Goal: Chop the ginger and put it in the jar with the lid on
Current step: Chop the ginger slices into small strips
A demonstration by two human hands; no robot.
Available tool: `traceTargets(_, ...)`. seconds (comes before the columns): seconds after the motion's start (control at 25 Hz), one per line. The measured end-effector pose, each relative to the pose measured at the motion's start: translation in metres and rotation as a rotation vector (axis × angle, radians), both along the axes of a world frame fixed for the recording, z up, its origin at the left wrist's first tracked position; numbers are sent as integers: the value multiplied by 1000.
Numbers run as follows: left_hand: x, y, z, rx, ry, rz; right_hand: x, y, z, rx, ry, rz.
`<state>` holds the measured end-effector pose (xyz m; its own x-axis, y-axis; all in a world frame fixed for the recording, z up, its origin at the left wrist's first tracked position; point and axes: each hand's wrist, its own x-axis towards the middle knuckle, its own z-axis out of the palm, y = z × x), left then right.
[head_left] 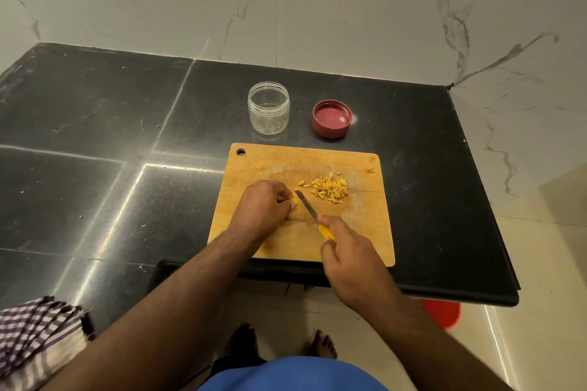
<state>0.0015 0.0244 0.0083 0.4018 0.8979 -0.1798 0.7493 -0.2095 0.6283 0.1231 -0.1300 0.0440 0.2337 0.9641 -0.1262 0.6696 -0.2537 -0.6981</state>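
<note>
Nearest you: blue garment (292,374) at bottom edge, bare feet (324,343) on the floor below. Black stone surface (95,136) fills most of the view, marble wall behind. Checked cloth (35,336) lies on its near-left corner. Wooden cutting board (365,232) sits at the surface's front edge. Your left hand (260,209) is curled, pinching a ginger piece (294,200) down on the board. Your right hand (349,254) grips the yellow-handled knife (306,205), blade just beside that piece. Chopped ginger pile (330,189) lies on the board, right of the blade. Clear jar (268,108), open, stands behind the board w/ red lid (332,119) upside down beside it, apart.
</note>
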Motion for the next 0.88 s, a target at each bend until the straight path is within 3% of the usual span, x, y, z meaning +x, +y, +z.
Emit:
traceTargets(0.2, 1, 1, 0, -4, 5, 5, -5, 8, -9, 19, -136, 79)
traceTargets(0.88, 1, 1, 1, -20, 10, 6, -7, -18, -3, 27, -249, 121)
